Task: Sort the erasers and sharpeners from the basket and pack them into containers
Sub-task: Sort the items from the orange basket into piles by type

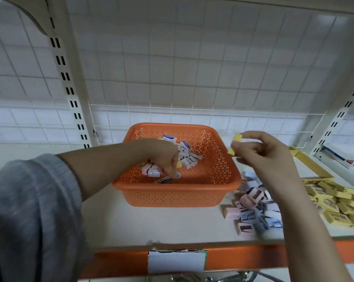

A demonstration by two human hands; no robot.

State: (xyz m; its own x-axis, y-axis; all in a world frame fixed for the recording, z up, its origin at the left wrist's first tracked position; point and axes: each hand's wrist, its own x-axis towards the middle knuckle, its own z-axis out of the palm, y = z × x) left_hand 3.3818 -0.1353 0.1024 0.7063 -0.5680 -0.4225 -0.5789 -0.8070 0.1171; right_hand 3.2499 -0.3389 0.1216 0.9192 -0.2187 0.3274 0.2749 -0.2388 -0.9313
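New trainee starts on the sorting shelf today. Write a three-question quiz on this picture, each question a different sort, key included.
1. True or false: the left hand reaches into the orange basket.
2. The right hand pinches: A) yellow box B) pink box C) nothing.
3. Which pile lies farther right on the shelf: the yellow boxes or the pink and blue ones?

Key: 1 true; 2 A; 3 yellow.
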